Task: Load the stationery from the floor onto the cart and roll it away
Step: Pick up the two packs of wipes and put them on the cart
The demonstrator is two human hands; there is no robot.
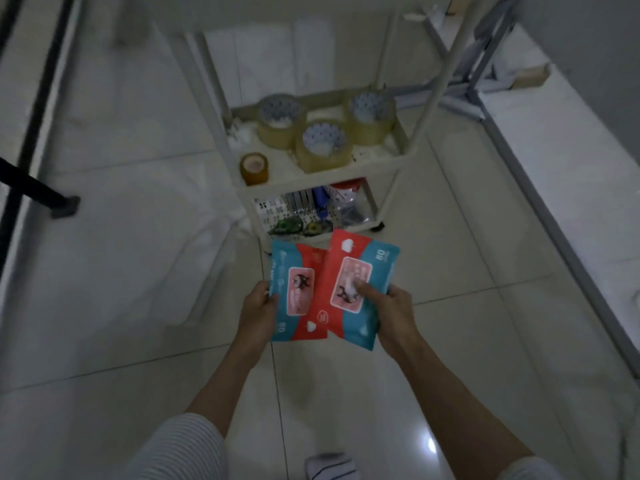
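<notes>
I hold two red-and-teal flat packs in front of a white tiered cart (pixel 393 161). My left hand (pixel 258 306) grips the left pack (pixel 294 271) by its left edge. My right hand (pixel 391 308) grips the right pack (pixel 356 258), thumb pressed on its pink label; this pack overlaps the left one. On the cart's middle shelf stand three large clear tape rolls (pixel 323 143) and a small brown tape roll (pixel 254 168). The bottom shelf holds pens (pixel 320 199), correction tapes (pixel 287 227) and a clear bag.
A black leg with a foot (pixel 64 204) stands on the tiled floor at the left. Grey metal frame legs (pixel 474 81) and a low white ledge run along the right. My striped sock (pixel 330 465) shows at the bottom edge.
</notes>
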